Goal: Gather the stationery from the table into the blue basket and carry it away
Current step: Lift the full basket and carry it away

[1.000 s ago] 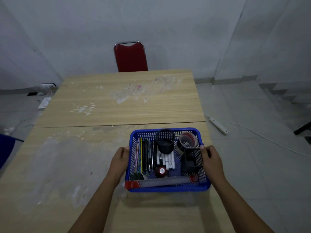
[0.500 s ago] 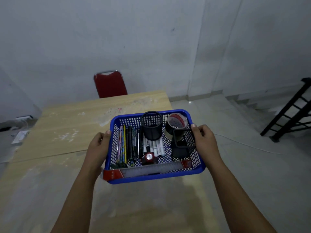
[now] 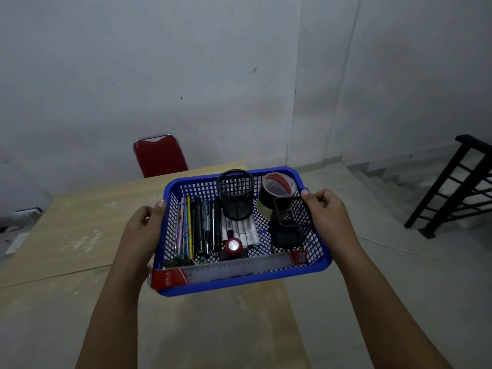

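Your left hand (image 3: 142,230) grips the left wall of the basket (image 3: 239,282), thumb hooked over the rim and the fingers hidden beneath. Your right hand (image 3: 326,217) grips the right wall the same way, thumb on the rim just beside the square holder (image 3: 291,222). Between your hands the basket hangs in the air, clear of the table (image 3: 80,235) and above its near right corner, with its right side already out over the floor.

Inside the basket, pens (image 3: 198,227) lie in a row along the left side. The round cup (image 3: 236,194) stands upright at the far middle, with markers (image 3: 246,231) lying just on your side of it. The tape (image 3: 277,189) leans in the far right corner, behind the square holder. The ruler (image 3: 234,270) lies along the near wall, and its red end pokes past the left corner of the basket.

The gathering looks done, as no stationery shows on the table; what remains is the carry. Keep both grips even and the basket level, because the near edge already looks lower and the ruler could slide out. Move smoothly so the cup and square holder don't tip. The chair (image 3: 159,155) stands well beyond the basket, so it should not hinder you.
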